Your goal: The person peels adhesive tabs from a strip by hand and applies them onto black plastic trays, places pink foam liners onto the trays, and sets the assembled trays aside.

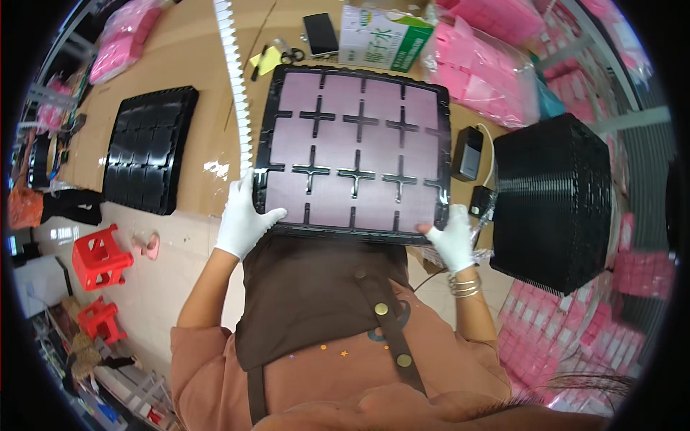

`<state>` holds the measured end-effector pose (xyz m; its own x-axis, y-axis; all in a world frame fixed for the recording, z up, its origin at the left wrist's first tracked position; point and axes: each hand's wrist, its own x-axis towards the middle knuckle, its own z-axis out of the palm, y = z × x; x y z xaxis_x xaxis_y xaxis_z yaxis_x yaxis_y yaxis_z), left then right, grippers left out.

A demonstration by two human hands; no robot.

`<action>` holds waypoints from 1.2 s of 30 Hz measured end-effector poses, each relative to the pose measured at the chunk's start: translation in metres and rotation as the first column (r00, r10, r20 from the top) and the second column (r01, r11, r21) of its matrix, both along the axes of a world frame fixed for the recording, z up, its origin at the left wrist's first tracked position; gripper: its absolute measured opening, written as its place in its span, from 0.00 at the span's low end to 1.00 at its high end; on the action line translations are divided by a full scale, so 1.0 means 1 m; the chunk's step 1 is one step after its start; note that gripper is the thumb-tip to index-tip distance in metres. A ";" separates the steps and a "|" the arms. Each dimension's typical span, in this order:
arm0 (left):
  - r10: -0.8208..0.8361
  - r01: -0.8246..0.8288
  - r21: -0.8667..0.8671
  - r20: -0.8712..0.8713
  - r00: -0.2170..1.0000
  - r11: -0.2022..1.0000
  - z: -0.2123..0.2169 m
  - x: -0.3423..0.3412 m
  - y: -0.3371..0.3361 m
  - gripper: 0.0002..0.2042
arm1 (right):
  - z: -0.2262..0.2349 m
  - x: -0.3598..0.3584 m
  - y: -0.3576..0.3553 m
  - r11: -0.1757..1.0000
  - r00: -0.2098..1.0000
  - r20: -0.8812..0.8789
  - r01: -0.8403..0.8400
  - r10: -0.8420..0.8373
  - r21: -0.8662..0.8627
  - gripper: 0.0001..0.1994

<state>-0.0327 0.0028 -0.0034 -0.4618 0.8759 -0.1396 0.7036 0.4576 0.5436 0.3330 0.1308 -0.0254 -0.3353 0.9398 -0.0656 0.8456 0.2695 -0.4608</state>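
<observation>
At the near edge of the counter (201,108), a black tray (356,147) with pale pink sheets in every pocket is held by both gloved hands, its near rim close against the person's apron. As far as can be seen every pocket is filled, so the loading of this tray looks done; it is not yet stacked or set aside. A tall stack of black trays (553,201) stands just to the right, and another tray (147,147), with dark pockets, lies well apart to the left. The left hand (244,219) grips the tray's near left corner, fingers clamped on the rim with the thumb lying on top. The right hand (453,237) holds the near right corner the same way, fingers curled under and thumb pressed on the edge. Both forearms come up from below, elbows bent and spread, wrists roughly level. Bags of pink packets (489,72) lie beyond the tray.
</observation>
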 end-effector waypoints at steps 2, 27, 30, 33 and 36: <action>0.053 -0.053 0.003 0.022 0.998 0.999 -0.004 0.004 0.005 0.35 | 0.000 -0.013 -0.006 0.996 0.996 -0.022 0.084 -0.083 0.024 0.28; 0.389 -0.090 0.394 -0.797 0.461 0.914 0.007 -0.194 -0.083 0.10 | -0.005 -0.151 -0.030 0.753 0.681 -0.330 -0.626 0.654 0.201 0.11; 0.272 -0.133 0.238 -0.792 0.547 0.962 -0.044 -0.199 -0.078 0.09 | -0.008 -0.152 -0.029 0.747 0.673 -0.335 -0.637 0.660 0.191 0.10; 0.257 -0.209 0.163 -0.766 0.590 0.964 -0.084 -0.190 -0.081 0.11 | -0.008 -0.151 -0.031 0.756 0.673 -0.356 -0.627 0.648 0.189 0.09; 0.294 -0.239 0.182 -0.720 0.628 0.954 -0.091 -0.187 -0.081 0.11 | -0.008 -0.152 -0.030 0.760 0.674 -0.363 -0.620 0.643 0.196 0.07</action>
<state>-0.2194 -0.0777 -0.0947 -0.6027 0.6916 0.3981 0.7353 0.6751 -0.0596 0.1807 0.1003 -0.0336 -0.8348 0.4924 0.2462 0.2180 0.7063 -0.6735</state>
